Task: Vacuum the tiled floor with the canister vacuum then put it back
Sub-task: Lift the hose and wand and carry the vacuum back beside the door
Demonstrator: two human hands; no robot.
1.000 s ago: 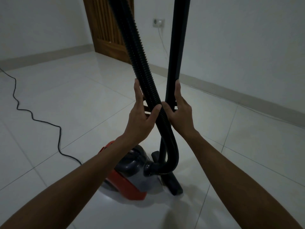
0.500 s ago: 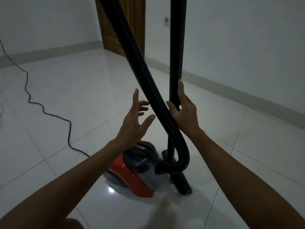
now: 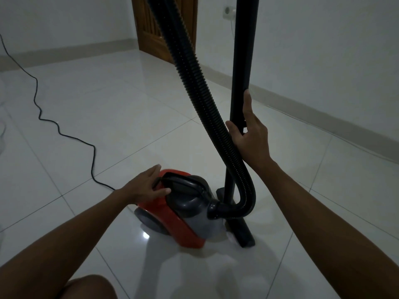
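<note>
Right hand [image 3: 251, 139]: wrapped around the black wand [image 3: 243, 67], thumb on the near-left side, index finger laid straight up the right side of the tube. Firm hold on the wand. Forearm runs up from the lower right, wrist bent slightly back.
Left hand [image 3: 143, 186]: palm down on the rear top of the canister vacuum [image 3: 179, 210], fingers spread loosely, thumb pointing at the dark carry handle [image 3: 183, 182]. Fingertips touch the handle's rear end; not curled around anything, grip loose and unclosed. Forearm comes in from the lower left, nearly straight.
Canister vacuum: red and grey body, sits on the tiled floor [image 3: 108, 117] between the two arms, nose pointing right toward the wand.
Wand: upright, close to vertical, lower end meets the floor head [image 3: 244, 236] just right of the canister.
Hose [image 3: 194, 87]: black, ribbed, drops from top of view, passes left of the wand and the right hand, loops under and plugs into the canister's nose.
Power cord [image 3: 58, 126]: black, snakes across the tiles from upper left to the canister's rear, behind the left wrist.
Background: wooden door [image 3: 149, 29], wall socket [image 3: 227, 11] just left of the wand.
Knee [image 3: 90, 287]: bare, bottom edge.
</note>
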